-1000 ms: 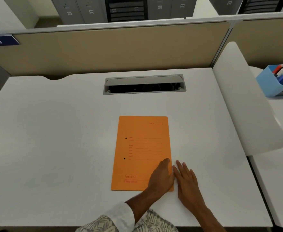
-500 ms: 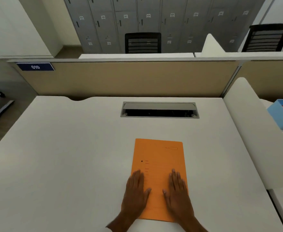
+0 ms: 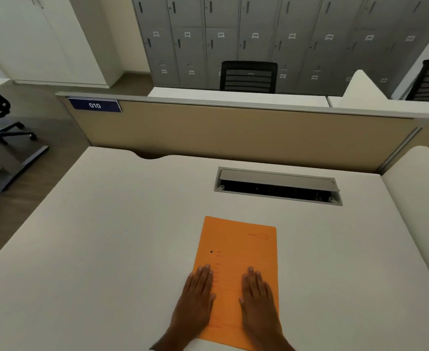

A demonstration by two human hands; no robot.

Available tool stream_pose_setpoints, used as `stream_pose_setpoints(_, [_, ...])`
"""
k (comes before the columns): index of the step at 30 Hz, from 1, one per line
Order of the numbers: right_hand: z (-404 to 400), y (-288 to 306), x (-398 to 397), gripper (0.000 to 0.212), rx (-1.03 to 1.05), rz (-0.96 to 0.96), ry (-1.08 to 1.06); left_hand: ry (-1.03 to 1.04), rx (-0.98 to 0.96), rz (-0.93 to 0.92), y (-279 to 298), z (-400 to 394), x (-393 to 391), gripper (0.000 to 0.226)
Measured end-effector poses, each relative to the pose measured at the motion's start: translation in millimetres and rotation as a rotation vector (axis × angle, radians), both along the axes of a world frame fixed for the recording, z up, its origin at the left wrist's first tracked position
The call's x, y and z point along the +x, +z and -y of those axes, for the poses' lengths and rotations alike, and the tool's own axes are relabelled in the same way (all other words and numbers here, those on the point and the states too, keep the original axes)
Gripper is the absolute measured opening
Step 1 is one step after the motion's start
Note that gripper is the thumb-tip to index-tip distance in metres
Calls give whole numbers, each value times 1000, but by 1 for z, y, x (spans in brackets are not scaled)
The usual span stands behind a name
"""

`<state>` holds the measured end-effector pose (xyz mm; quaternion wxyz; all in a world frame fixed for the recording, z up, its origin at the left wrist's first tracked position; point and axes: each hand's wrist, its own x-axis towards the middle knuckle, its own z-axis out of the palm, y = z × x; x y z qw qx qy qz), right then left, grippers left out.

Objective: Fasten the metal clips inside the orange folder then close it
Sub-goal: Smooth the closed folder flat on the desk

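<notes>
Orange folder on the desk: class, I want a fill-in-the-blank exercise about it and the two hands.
1. The orange folder lies flat on the white desk with its cover ____.
2. The left hand and the right hand both rest palm-____ on the folder.
3. The blue sign on the partition reads ____.
4. Beyond the folder, a cable slot in the desk has its lid ____.

Missing words: closed; down; 010; open

White bench; open grey cable tray ahead of the grip; beige partition beyond, blue "010" label far left; grey lockers, black chair behind.
</notes>
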<state>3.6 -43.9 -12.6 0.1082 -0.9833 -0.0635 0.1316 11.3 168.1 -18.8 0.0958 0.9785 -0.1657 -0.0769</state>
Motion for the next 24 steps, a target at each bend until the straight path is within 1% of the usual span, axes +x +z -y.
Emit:
stream_pose_setpoints(4, [-38,-5,25,61,44,17,101,54,24,8,0,-47,16,55])
stream_pose_setpoints(6, [-55,-9,37,55,68,24,166,80,34,21,3,-71,26,57])
stream_pose_setpoints(9, [-80,-16,60,58,124,21,234,110,59,33,5,-104,43,56])
stream_pose_setpoints(15, [-127,-20,102,65,156,-6,319,154,79,54,0,-155,73,55])
stream_pose_setpoints(20, [-136,-17,139,72,104,-16,407,128,102,71,-4,-185,105,58])
stream_pose_setpoints(24, [-142,-18,162,73,77,-32,414,101,116,77,-5,-194,131,60])
